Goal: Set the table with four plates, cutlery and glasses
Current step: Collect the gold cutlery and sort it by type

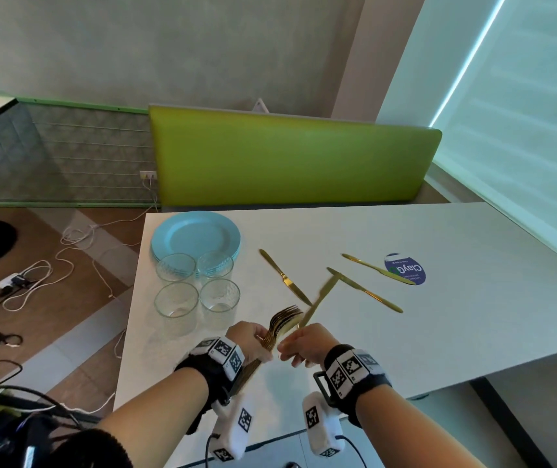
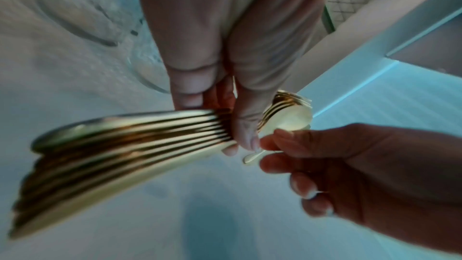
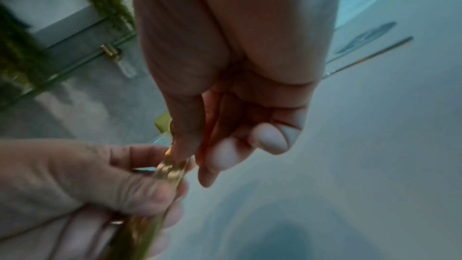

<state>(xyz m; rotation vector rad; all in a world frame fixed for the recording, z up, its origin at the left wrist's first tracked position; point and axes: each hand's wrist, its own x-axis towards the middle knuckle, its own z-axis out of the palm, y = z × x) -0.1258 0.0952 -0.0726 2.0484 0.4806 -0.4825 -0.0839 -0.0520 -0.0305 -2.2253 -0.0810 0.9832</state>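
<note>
The big white surface (image 1: 371,332) holds everything. Behind it stands a long green bench back (image 1: 290,157). On the floor to the left lie white cables (image 1: 67,261).

At the far left corner of the surface sits a stack of light blue plates (image 1: 196,236). Just in front of the plates stand four clear glasses (image 1: 197,288), close together in a square.

To the right of the glasses lie three gold knives, all flat on the surface. One knife (image 1: 283,276) is in the middle. A second knife (image 1: 364,289) lies further right. The third knife (image 1: 376,269) rests partly on a round blue sticker (image 1: 407,269).

Near the front edge, the left hand (image 1: 250,342) has its grip curled tight around a bunch of gold cutlery (image 2: 130,137), with fork ends fanning out past the fingers. The right hand (image 1: 304,344) is just beside it. Its grip pinches one gold knife (image 1: 319,300) by the handle end. This knife is up in the air, blurred, and points away toward the knives lying flat.
</note>
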